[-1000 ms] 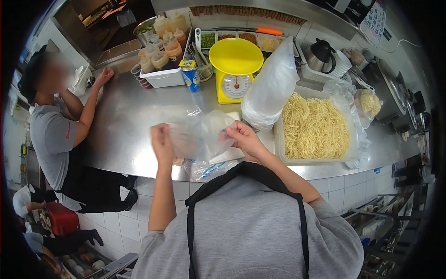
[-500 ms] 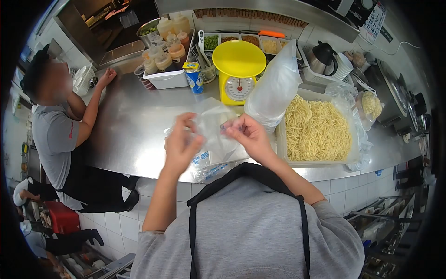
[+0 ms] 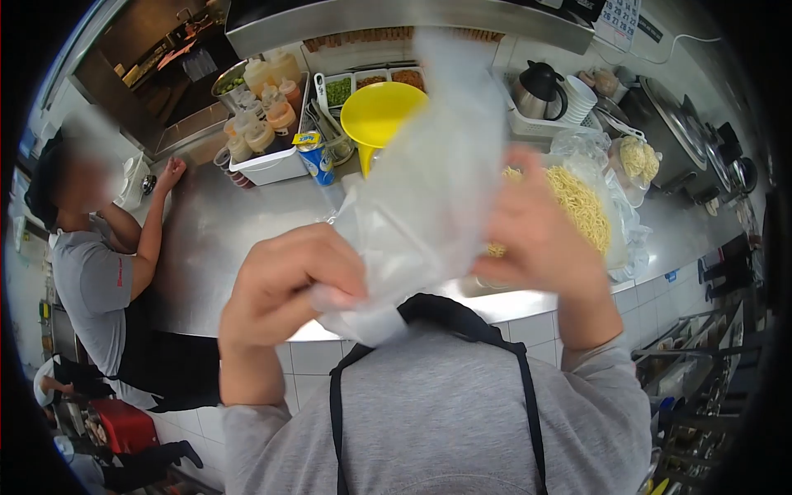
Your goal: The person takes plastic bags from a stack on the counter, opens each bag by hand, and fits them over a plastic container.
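A whitish translucent plastic bag is held up in front of me, its upper part blurred by motion. My left hand is closed, pinching the bag's lower left end between thumb and fingers. At the bag's right edge is my right hand, smeared by motion, with its thumb and fingers apart. Whether it touches the bag is hard to see. Behind the bag, a yellow scale shows its pan while its dial is hidden. Yellow noodles lie in a tub partly covered by my right hand.
Left of the scale stand a blue can and a white bin of sauce bottles. Topping trays line the back. A thermal jug sits in a basket at right. A co-worker leans on the steel counter.
Both hands have come up and spread apart. The thin plastic between them has given way to a larger bag view that now covers the scale's dial. My view has shifted slightly.
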Motion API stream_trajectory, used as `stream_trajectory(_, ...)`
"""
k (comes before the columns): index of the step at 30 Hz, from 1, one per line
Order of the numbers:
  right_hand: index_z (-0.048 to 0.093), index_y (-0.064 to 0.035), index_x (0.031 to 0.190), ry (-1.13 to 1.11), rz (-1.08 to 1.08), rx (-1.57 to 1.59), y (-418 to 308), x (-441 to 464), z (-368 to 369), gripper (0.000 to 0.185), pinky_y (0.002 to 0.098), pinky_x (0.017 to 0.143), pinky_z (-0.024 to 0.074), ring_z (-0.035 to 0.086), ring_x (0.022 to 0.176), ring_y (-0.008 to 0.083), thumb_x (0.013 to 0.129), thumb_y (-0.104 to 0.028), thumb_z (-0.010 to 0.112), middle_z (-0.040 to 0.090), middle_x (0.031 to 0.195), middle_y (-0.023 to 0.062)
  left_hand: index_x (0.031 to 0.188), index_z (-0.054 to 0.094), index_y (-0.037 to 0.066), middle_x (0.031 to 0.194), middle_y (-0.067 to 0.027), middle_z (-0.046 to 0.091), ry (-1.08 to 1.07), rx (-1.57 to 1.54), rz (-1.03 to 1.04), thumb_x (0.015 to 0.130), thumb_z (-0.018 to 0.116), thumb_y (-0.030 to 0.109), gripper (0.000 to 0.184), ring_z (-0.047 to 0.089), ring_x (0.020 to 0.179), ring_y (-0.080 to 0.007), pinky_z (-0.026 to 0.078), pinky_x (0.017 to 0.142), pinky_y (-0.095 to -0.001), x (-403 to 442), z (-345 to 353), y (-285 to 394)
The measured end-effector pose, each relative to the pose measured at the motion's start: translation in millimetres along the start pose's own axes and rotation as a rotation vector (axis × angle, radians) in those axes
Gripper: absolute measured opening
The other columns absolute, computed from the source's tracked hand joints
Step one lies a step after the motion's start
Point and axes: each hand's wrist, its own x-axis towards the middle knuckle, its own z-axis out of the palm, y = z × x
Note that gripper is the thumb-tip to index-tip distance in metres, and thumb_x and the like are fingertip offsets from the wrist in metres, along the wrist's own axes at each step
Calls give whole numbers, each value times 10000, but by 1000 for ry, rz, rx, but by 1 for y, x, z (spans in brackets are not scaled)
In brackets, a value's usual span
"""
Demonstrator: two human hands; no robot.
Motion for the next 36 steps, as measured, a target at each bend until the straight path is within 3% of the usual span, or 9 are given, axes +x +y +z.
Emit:
stream_trajectory(1, 588, -117, 947, 40, -41, -178, 5, 2, -13, 278, 440, 917, 328, 572, 833, 178, 773, -324, 653, 602, 907, 25, 725, 547, 44, 815, -94, 587, -166, 284, 58, 785, 619, 104, 111, 589, 729, -189, 459, 607, -263, 16, -5, 16)
stream_trajectory(4, 578, -138, 1021, 501, 580, 971, 16, -5, -11, 339, 538, 1041, 146, 551, 996, 166, 762, -344, 651, 590, 1042, 17, 773, 544, 62, 912, -103, 600, -119, 797, 172, 783, 596, 106, 69, 606, 747, -227, 476, 593, -315, 46, -4, 25)
stream_trajectory(6, 563, -147, 1091, 224, 314, -131, 32, 12, -31, 437, 568, 1049, 119, 520, 1068, 197, 734, -375, 673, 570, 1094, 43, 899, 572, 47, 975, -96, 594, 85, 1048, 29, 791, 587, 104, 122, 593, 796, -289, 469, 672, -334, 65, -5, 12)
stream_trajectory(11, 557, -107, 1043, -43, 517, 125, 97, -21, 26, 510, 488, 1035, 216, 514, 1047, 283, 668, -413, 716, 534, 1124, 104, 1017, 485, 74, 1229, -100, 476, -129, 859, -241, 793, 595, 206, 283, 565, 934, -325, 476, 735, -379, 72, 31, -113)
stream_trajectory(16, 513, -59, 1147, 291, 573, 50, 102, -78, 105, 601, 340, 877, 392, 523, 965, 251, 682, -360, 745, 544, 1111, 95, 1109, 452, 95, 1271, -164, 412, -27, 707, -167, 771, 610, 219, 393, 571, 899, -354, 476, 691, -428, 46, 65, -147)
stream_trajectory(19, 500, -23, 1146, 531, 878, 914, 98, -85, 130, 655, 336, 870, 410, 536, 966, 241, 639, -319, 791, 552, 1098, 103, 1120, 483, 152, 1311, -144, 368, 26, 782, -223, 802, 601, 288, 365, 617, 773, -339, 515, 627, -424, 37, 72, -165)
stream_trajectory(21, 499, -11, 1144, 251, 506, 137, 102, -88, 116, 684, 323, 855, 427, 544, 983, 239, 616, -314, 810, 558, 1091, 118, 1120, 507, 160, 1334, -156, 343, 23, 732, -135, 790, 621, 324, 386, 623, 766, -329, 517, 616, -410, 34, 68, -168)
stream_trajectory(30, 456, -14, 1226, -31, 822, 890, 150, -58, 90, 797, 345, 893, 414, 508, 1064, 238, 585, -312, 823, 546, 1143, 127, 931, 503, 107, 1134, -103, 478, -203, 628, -96, 753, 652, 412, 383, 593, 726, -293, 487, 606, -362, 68, 36, -168)
stream_trajectory(36, 448, -4, 1221, -105, 564, 467, 142, -68, 108, 791, 343, 850, 433, 535, 990, 251, 611, -372, 793, 521, 1101, 115, 912, 497, 103, 1087, -101, 505, -80, 518, -215, 758, 656, 372, 348, 576, 701, -299, 478, 600, -373, 24, 42, -198)
